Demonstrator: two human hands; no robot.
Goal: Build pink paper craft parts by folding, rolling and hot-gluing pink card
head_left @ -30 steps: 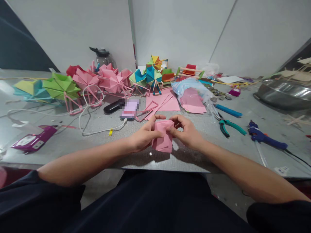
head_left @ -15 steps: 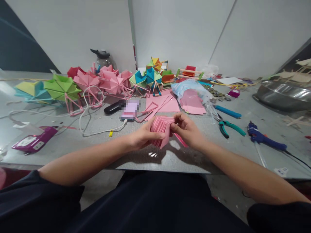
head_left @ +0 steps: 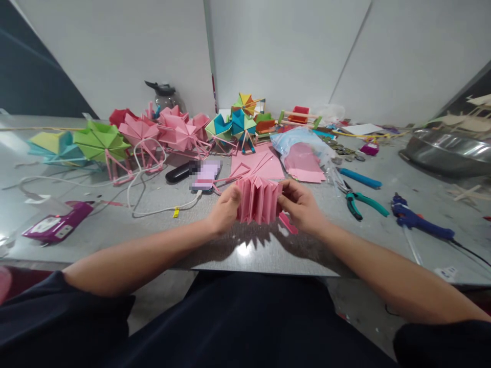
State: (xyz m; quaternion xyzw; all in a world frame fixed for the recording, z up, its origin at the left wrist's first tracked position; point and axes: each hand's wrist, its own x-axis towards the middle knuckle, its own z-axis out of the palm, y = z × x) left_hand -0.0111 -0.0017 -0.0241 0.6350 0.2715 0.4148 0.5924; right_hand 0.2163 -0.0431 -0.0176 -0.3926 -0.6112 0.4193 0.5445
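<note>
I held the pleated pink paper (head_left: 259,200) between both hands, just above the near edge of the table (head_left: 115,225). My left hand (head_left: 224,209) gripped its left end, fingers curled round it; my right hand (head_left: 301,207) pinched the right end between thumb and fingers. The folds stood upright, fanned partly apart like an accordion. A small pink strip (head_left: 287,223) lay on the table under my right hand, just beside the paper.

Behind the paper: flat pink sheets (head_left: 257,164), a phone (head_left: 206,175) on a white cable (head_left: 153,207), and a bag of pink sheets (head_left: 303,153). Paper pinwheels (head_left: 176,133) in pink, green and blue stood along the back. To the right, well apart from my hands: pliers (head_left: 362,200) with green handles, a blue glue gun (head_left: 418,221), a metal bowl (head_left: 448,153). Far left lay a purple packet (head_left: 57,225).
</note>
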